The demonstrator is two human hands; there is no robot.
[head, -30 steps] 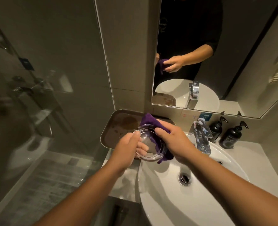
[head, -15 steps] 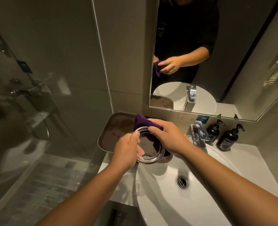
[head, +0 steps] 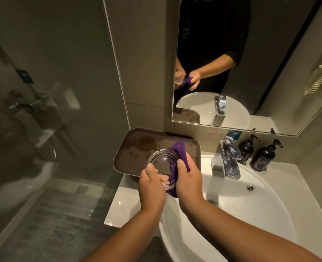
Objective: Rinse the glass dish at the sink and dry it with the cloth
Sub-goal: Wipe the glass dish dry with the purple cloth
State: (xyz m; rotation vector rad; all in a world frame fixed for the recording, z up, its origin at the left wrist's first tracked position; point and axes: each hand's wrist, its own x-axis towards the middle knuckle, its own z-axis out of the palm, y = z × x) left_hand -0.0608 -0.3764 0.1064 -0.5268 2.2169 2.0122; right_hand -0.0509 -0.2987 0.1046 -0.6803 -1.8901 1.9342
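— The fingers (head: 164, 179), what are they doing?

— Those of the left hand (head: 151, 188) curl under the near rim of the glass dish (head: 160, 163), thumb pressed on top of the rim, so the hand grips it. You can see the fingertips through the glass.

— And the other side?

— The right hand (head: 189, 181) has its fingers clamped on the purple cloth (head: 176, 150), pressing it against the dish's right side and rim. The cloth bunches up past the far rim and a bit hangs below the hand.

— Where is the dish itself?

— Held in the air, tilted toward the person, over the near right corner of the brown tray (head: 133, 148), just left of the white sink (head: 251, 214). I cannot tell whether it touches the tray.

— The tray stands where?

— On the white tabletop (head: 122, 207), at its far left corner against the wall, with wet marks on its bottom.

— Anything else about?

— A chrome tap (head: 226, 161) at the sink's far edge, two dark pump bottles (head: 263, 156) at the far right of the tabletop, and a mirror (head: 251, 63) above, showing both hands with the cloth.
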